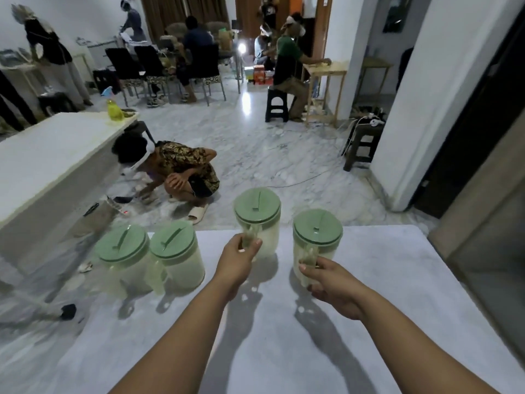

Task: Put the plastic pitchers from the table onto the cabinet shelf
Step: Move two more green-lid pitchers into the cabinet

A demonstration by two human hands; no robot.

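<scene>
Several clear plastic pitchers with pale green lids are at the far edge of the white table (397, 294). My left hand (237, 260) grips the handle of one pitcher (257, 214), which is raised above the table's far edge. My right hand (332, 282) is closed around the handle of another pitcher (317, 237) to its right. Two more pitchers (122, 257) (176, 251) stand side by side at the table's left end, handles facing me.
A person crouches on the marble floor (181, 172) just past the table. A long white counter (48, 163) runs along the left. A cabinet side (483, 223) and a white pillar (420, 115) stand to the right. More people sit at tables farther back.
</scene>
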